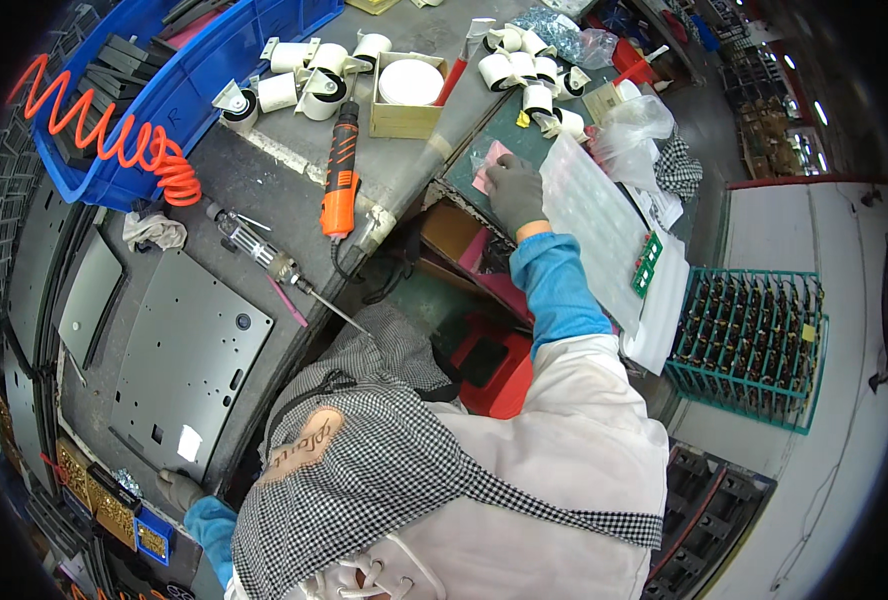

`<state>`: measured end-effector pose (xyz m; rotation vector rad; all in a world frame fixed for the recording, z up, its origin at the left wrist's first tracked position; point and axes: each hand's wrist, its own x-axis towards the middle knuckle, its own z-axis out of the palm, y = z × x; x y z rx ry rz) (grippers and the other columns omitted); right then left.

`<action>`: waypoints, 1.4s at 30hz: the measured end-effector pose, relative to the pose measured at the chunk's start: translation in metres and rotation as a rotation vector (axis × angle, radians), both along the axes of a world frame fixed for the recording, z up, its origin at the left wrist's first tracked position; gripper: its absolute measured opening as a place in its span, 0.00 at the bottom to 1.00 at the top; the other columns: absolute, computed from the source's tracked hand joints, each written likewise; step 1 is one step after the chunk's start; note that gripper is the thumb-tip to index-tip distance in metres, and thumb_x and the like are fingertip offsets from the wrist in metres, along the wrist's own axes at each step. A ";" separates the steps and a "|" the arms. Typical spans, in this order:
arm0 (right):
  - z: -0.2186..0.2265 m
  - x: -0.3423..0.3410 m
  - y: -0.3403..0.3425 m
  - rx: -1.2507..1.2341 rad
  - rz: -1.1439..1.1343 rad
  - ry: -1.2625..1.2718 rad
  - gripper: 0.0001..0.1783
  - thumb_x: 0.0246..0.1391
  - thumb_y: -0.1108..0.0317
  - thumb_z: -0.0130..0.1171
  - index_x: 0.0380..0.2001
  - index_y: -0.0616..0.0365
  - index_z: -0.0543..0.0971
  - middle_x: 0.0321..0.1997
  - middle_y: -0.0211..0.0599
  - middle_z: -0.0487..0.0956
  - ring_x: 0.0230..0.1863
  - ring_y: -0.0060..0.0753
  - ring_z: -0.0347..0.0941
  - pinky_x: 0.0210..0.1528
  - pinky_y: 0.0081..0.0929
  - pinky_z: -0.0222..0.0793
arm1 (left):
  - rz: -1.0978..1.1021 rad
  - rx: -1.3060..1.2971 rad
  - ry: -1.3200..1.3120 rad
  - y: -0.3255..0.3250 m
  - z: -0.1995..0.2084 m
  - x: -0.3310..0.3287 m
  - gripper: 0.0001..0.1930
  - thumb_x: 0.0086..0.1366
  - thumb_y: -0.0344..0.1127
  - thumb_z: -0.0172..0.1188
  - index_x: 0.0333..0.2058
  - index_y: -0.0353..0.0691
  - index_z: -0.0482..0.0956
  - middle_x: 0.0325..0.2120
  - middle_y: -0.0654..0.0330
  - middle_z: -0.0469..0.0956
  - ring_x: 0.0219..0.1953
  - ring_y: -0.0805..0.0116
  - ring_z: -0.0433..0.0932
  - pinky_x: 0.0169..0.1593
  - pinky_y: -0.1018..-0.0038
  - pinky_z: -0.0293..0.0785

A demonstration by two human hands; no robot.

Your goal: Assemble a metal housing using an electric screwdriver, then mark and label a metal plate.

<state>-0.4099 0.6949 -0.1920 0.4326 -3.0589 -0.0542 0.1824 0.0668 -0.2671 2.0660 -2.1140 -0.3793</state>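
Observation:
My right hand (517,193), in a grey glove, reaches out over the green-topped surface at the upper middle. Its fingers close on the edge of a small pink packet (484,166). Far from it, at the lower left, my left hand (181,490), also gloved, rests beside the lower corner of a grey metal plate (192,350). Its fingers are loosely extended and nothing shows in them. The plate lies flat, with several holes and a round dark spot. Beside my right hand lie white foam sheets (594,235), with a green circuit board (647,265) on them.
An orange power screwdriver (339,195) and a pneumatic screwdriver (254,243) on a coiled orange hose (114,140) lie on the bench. White casters (289,75) surround a wooden box (404,120). Blue crate (204,65), screw bins (114,515) and a green rack (744,345) stand around.

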 end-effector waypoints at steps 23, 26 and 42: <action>0.017 -0.016 0.000 0.069 -0.079 -0.152 0.16 0.50 0.50 0.67 0.34 0.49 0.87 0.52 0.34 0.80 0.57 0.44 0.74 0.58 0.42 0.69 | 0.048 0.018 -0.029 0.001 0.000 -0.004 0.31 0.75 0.54 0.41 0.62 0.33 0.71 0.61 0.41 0.73 0.62 0.41 0.70 0.66 0.60 0.64; 0.028 -0.022 -0.003 0.068 -0.065 -0.278 0.14 0.49 0.52 0.68 0.35 0.46 0.88 0.50 0.32 0.82 0.53 0.42 0.77 0.56 0.42 0.70 | -0.004 -0.002 -0.053 -0.006 -0.006 0.007 0.31 0.75 0.54 0.42 0.61 0.32 0.71 0.61 0.40 0.73 0.62 0.41 0.71 0.66 0.60 0.64; 0.024 -0.051 0.002 0.026 -0.106 -0.518 0.18 0.43 0.52 0.70 0.36 0.50 0.89 0.43 0.42 0.85 0.46 0.45 0.81 0.50 0.37 0.75 | -0.024 -0.025 -0.049 -0.001 -0.003 0.004 0.31 0.76 0.54 0.42 0.61 0.32 0.72 0.60 0.39 0.73 0.62 0.40 0.70 0.66 0.59 0.64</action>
